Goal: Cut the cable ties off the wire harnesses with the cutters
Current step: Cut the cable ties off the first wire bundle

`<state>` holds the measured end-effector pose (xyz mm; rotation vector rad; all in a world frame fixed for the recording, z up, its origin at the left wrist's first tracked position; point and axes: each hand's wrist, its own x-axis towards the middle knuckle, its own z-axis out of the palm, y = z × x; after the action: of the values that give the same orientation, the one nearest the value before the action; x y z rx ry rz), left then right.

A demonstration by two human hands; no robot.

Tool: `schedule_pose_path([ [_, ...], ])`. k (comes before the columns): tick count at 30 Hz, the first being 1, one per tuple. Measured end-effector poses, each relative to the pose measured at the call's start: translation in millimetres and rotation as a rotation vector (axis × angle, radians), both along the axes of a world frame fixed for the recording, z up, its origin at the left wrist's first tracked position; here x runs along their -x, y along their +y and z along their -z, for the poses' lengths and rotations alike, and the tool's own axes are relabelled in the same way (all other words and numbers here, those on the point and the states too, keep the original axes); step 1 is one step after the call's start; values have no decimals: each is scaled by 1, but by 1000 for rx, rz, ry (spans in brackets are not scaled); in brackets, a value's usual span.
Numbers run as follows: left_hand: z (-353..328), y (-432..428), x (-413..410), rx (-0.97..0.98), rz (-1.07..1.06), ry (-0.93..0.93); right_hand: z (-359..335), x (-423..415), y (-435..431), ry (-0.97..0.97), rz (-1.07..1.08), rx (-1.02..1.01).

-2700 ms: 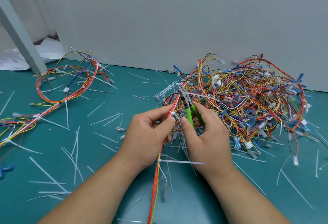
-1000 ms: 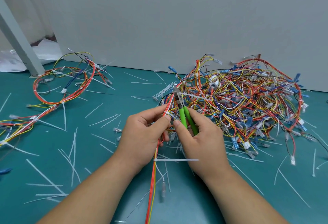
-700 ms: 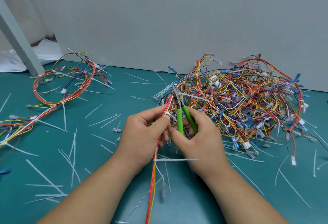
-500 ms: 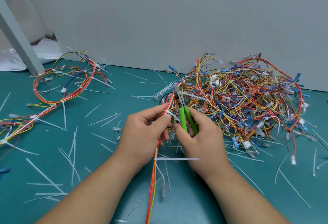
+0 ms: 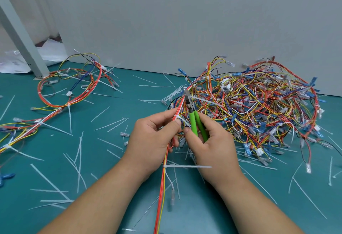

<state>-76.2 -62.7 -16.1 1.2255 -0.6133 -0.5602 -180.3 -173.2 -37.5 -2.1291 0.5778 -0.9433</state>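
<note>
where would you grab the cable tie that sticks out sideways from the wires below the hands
Probably best to pinch the cable tie by its long flat tail, coming in from the right. The tail juts straight out to the right, clear of the red and yellow wires. Its head sits tight against them and leaves little to hold there.

Inside right hand point(image 5: 211, 146) fingers point(image 5: 190, 136): cutters point(image 5: 192, 120) handle ends hidden. Behind left hand point(image 5: 149, 139) fingers point(image 5: 174, 124): harness point(image 5: 162, 187) section concealed. Below fingers: harness run cut off by bottom edge. Above fingers: jaw gap too small to tell.
</note>
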Motion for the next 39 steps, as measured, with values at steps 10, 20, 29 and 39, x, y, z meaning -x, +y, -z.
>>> schedule_pose_path([
  [10,-1,1,2,10,56,31,-3,-1,4,-41,32,-87],
  [20,1,1,0,22,45,14,-4,1,3,-9,-3,-7],
  [29,-1,1,0,60,-31,3,-5,0,5,-48,16,-145],
  [39,1,-2,-1,70,-137,-37,-9,3,8,-158,-75,-180],
])
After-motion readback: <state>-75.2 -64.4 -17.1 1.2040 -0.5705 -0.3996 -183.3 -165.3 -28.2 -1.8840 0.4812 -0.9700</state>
